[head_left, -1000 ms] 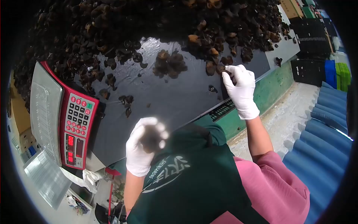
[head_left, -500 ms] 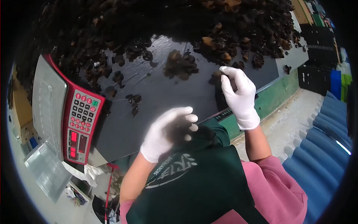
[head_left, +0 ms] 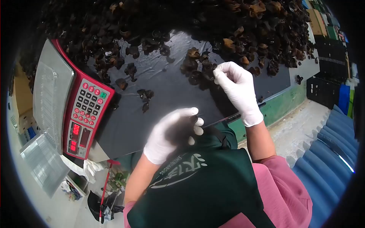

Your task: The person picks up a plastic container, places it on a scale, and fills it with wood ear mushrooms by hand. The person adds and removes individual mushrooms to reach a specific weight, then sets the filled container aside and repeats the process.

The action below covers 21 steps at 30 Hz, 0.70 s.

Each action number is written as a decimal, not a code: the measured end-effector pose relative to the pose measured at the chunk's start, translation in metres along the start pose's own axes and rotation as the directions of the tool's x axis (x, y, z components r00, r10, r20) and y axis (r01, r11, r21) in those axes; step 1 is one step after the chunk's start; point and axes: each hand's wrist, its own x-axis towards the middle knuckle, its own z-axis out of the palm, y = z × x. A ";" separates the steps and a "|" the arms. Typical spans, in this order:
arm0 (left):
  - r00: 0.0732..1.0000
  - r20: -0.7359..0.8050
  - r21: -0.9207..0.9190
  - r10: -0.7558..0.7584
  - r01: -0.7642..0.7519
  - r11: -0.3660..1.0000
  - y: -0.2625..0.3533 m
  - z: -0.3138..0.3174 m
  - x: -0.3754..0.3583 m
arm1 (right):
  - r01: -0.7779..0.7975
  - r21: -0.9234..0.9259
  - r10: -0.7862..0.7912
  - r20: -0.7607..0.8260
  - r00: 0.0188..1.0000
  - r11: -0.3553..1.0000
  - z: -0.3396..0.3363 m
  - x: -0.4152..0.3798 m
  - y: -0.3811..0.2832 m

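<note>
My right hand (head_left: 239, 87), in a white glove, has thumb and fingertips pinched together at the right edge of a small cluster of dark wood ear mushrooms (head_left: 193, 67). A dark wood ear piece (head_left: 208, 70) is at these fingertips. Lower down, my left hand (head_left: 159, 138), also white-gloved, is held palm up with curled fingers around a dark, blurred mass (head_left: 179, 131) that looks like wood ear. The cluster lies on a dark grey tabletop (head_left: 125, 131), and a few loose pieces (head_left: 145, 96) lie left of it.
A large heap of wood ear (head_left: 262, 26) covers the table's far side. At the left stands a red scale (head_left: 89, 102) with a metal pan (head_left: 51, 91) and lit digits. Black crates (head_left: 323, 85) and blue corrugated sheeting (head_left: 323, 163) are on the right.
My right hand has moved left to the small cluster, carrying a dark piece at its fingertips. My left hand stays nearly in place. The view has shifted slightly.
</note>
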 end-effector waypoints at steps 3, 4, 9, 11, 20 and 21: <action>1.000 -0.001 0.058 0.028 -0.028 0.998 -0.002 0.002 -0.001 | -0.232 0.159 0.217 0.105 0.970 0.960 -0.013 -0.003 -0.009; 1.000 0.012 0.038 0.016 -0.017 0.999 -0.002 0.001 0.000 | -0.227 0.167 0.210 0.113 0.971 0.960 -0.014 -0.004 -0.009; 0.998 0.066 0.065 -0.004 0.000 0.998 -0.004 -0.007 0.004 | -0.216 0.222 0.180 0.170 0.969 0.951 -0.010 -0.012 -0.017; 0.999 0.051 -0.054 -0.011 0.013 0.998 -0.005 -0.005 0.004 | -0.150 0.210 0.101 0.226 0.969 0.966 -0.005 -0.027 -0.032; 0.999 -0.020 -0.049 -0.025 0.024 0.999 -0.001 -0.003 -0.003 | 0.387 -0.431 -0.414 0.035 0.910 0.815 0.012 -0.004 -0.004; 0.999 -0.028 -0.047 -0.033 0.031 0.998 -0.001 -0.003 -0.003 | 0.421 -0.512 -0.456 0.063 0.888 0.749 0.015 -0.001 -0.002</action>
